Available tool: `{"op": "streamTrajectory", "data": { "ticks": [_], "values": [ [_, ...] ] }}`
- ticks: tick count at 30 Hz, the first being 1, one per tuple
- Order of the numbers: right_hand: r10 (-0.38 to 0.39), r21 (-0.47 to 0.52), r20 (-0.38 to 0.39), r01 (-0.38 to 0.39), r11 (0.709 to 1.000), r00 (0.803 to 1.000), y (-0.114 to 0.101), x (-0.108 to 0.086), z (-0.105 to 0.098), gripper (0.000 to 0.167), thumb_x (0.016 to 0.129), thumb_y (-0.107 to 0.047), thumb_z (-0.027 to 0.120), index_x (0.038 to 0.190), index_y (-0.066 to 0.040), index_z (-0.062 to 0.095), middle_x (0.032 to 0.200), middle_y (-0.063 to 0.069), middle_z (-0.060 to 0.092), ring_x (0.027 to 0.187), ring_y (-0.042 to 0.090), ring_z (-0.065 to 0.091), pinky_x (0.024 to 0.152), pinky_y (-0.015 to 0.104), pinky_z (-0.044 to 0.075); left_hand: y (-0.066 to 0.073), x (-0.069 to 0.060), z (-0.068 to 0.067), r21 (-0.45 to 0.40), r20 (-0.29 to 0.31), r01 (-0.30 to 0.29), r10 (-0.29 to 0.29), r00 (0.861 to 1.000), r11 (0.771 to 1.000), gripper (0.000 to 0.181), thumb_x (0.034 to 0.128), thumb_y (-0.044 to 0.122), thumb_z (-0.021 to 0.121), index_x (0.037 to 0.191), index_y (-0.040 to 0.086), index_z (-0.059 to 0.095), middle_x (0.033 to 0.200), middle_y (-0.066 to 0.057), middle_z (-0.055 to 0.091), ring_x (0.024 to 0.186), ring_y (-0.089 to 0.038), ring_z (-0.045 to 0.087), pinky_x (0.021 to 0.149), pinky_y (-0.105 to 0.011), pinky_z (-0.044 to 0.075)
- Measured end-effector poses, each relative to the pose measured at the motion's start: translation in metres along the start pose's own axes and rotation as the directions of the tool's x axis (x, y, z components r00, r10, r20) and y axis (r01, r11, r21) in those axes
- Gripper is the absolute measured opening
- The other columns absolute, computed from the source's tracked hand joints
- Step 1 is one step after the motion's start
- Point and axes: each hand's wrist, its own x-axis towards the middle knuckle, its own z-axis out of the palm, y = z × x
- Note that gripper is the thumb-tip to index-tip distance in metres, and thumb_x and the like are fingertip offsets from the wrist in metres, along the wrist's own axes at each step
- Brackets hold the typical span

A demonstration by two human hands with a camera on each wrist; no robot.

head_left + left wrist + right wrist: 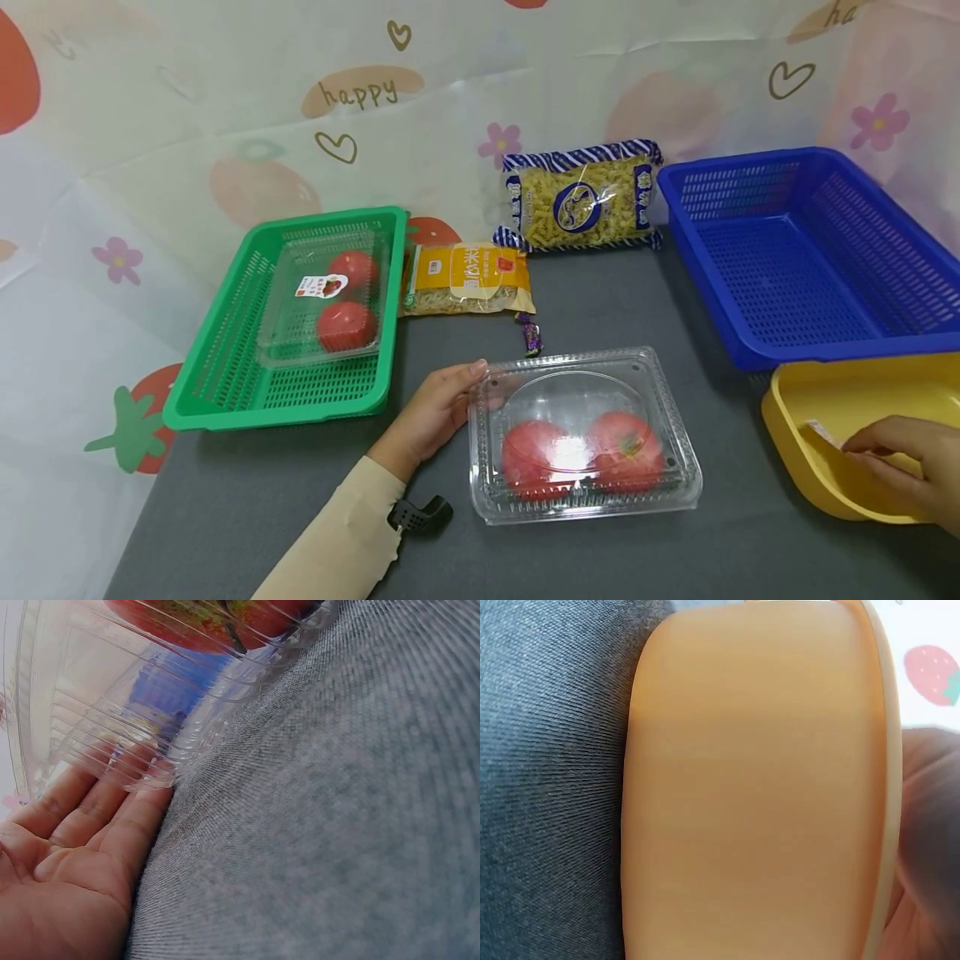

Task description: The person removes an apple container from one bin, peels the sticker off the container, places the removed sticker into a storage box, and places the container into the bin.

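Left hand (442, 408): fingers extended and nearly straight, laid against the left side of a clear plastic box (573, 387), thumb at its upper left corner; no closed grasp.
Right hand (911, 462): thumb and forefinger pinched together on a small printed white slip (822, 433), held inside the yellow tub (795, 467).
Clear plastic box: lid on, flat on the grey bench (600, 558) between the hands; contents, two tomatoes (628, 454).
Sleeve (337, 533), beige, left arm; black strap (420, 515) at the wrist.
Purple-wrapped sweet (532, 337): just behind the box.
Yellow-orange packet (465, 279): beyond the sweet, just beside the green basket.
Green basket (277, 417): at left, holding a second clear box (288, 308), labelled, with two further tomatoes (347, 325).
Blue basket (780, 275): at right, directly behind the yellow tub.
Pasta packet (577, 200), blue-and-white ends: at the rear, leaning towards the backdrop.
Backdrop (450, 125): pale cloth, strawberries, hearts, flowers, lettering "happy".
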Motion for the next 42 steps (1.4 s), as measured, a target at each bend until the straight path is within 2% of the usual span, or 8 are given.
{"op": "streamTrajectory", "data": {
  "ticks": [6, 12, 18, 25, 30, 34, 37, 42],
  "values": [
    [0.062, -0.019, 0.032, -0.061, 0.998, 0.998, -0.004, 0.002, -0.002, 0.011, 0.094, -0.003, 0.085, 0.087, -0.008, 0.077, 0.094, -0.028, 0.064, 0.076, -0.002, 0.063, 0.069, 0.006, 0.046, 0.001, 0.000, 0.000, -0.003, 0.001, 0.004, -0.004, 1.000, 1.000, 0.053, 0.1151, 0.034, 0.054, 0.141, -0.011, 0.065, 0.141, -0.023, 0.068, 0.133, -0.040, 0.064, 0.110, -0.045, 0.052],
    [0.128, -0.040, 0.014, -0.128, 0.991, 0.992, -0.009, 0.013, -0.006, 0.014, 0.085, 0.005, 0.088, 0.092, -0.004, 0.079, 0.088, -0.011, 0.073, 0.079, -0.005, 0.063, 0.074, 0.003, 0.044, 0.000, -0.001, 0.000, -0.008, -0.025, 0.018, -0.018, 1.000, 1.000, 0.055, 0.1143, 0.032, 0.053, 0.141, -0.016, 0.062, 0.140, -0.024, 0.068, 0.127, -0.034, 0.067, 0.107, -0.044, 0.054],
    [0.183, 0.014, -0.053, -0.183, 0.983, 0.982, -0.016, 0.030, -0.017, 0.025, 0.081, 0.014, 0.084, 0.100, -0.001, 0.081, 0.100, -0.033, 0.064, 0.090, -0.018, 0.057, 0.079, 0.003, 0.041, 0.001, -0.001, 0.001, -0.007, -0.010, 0.002, -0.002, 1.000, 1.000, 0.056, 0.1152, 0.033, 0.053, 0.142, -0.015, 0.061, 0.141, -0.024, 0.068, 0.130, -0.037, 0.066, 0.108, -0.045, 0.053],
    [0.226, 0.151, -0.059, -0.215, 0.965, 0.972, -0.034, 0.054, -0.026, 0.030, 0.088, 0.018, 0.077, 0.113, 0.001, 0.080, 0.109, -0.027, 0.070, 0.095, -0.017, 0.062, 0.082, 0.004, 0.046, 0.001, 0.000, 0.001, 0.001, -0.002, -0.002, 0.002, 1.000, 1.000, 0.053, 0.1159, 0.034, 0.053, 0.141, -0.011, 0.064, 0.140, -0.024, 0.068, 0.132, -0.039, 0.065, 0.109, -0.046, 0.053],
    [0.162, 0.402, 0.042, -0.165, 0.901, 0.986, -0.043, 0.067, -0.023, 0.034, 0.102, 0.022, 0.054, 0.125, 0.006, 0.073, 0.120, -0.005, 0.077, 0.109, 0.000, 0.069, 0.095, 0.009, 0.047, 0.002, -0.001, 0.002, 0.000, -0.004, -0.004, 0.004, 1.000, 1.000, 0.053, 0.1154, 0.033, 0.052, 0.141, -0.012, 0.063, 0.140, -0.023, 0.069, 0.131, -0.037, 0.065, 0.109, -0.046, 0.053],
    [0.020, 0.599, 0.139, -0.100, 0.794, 0.990, -0.044, 0.077, -0.019, 0.040, 0.111, 0.016, 0.035, 0.141, 0.012, 0.061, 0.131, 0.009, 0.074, 0.120, 0.011, 0.068, 0.101, 0.015, 0.047, 0.001, -0.001, 0.002, -0.001, -0.019, 0.005, -0.005, 1.000, 1.000, 0.053, 0.1152, 0.032, 0.053, 0.140, -0.013, 0.064, 0.138, -0.022, 0.070, 0.128, -0.035, 0.067, 0.108, -0.046, 0.053],
    [-0.017, 0.684, 0.197, -0.125, 0.719, 0.980, -0.050, 0.086, -0.015, 0.043, 0.116, 0.007, 0.029, 0.150, 0.010, 0.054, 0.138, 0.014, 0.070, 0.123, 0.017, 0.067, 0.101, 0.019, 0.050, 0.000, -0.001, 0.002, -0.003, -0.031, 0.008, -0.008, 0.999, 1.000, 0.052, 0.1151, 0.032, 0.053, 0.140, -0.013, 0.065, 0.137, -0.021, 0.071, 0.126, -0.032, 0.068, 0.108, -0.045, 0.053],
    [-0.018, 0.727, 0.236, -0.164, 0.667, 0.972, -0.070, 0.102, -0.005, 0.047, 0.119, -0.007, 0.025, 0.159, 0.006, 0.046, 0.146, 0.022, 0.062, 0.128, 0.025, 0.064, 0.100, 0.025, 0.053, 0.000, -0.001, 0.002, 0.004, -0.015, -0.008, 0.008, 1.000, 1.000, 0.052, 0.1159, 0.033, 0.052, 0.140, -0.012, 0.065, 0.137, -0.021, 0.071, 0.129, -0.032, 0.066, 0.109, -0.046, 0.053]
  ]
}}
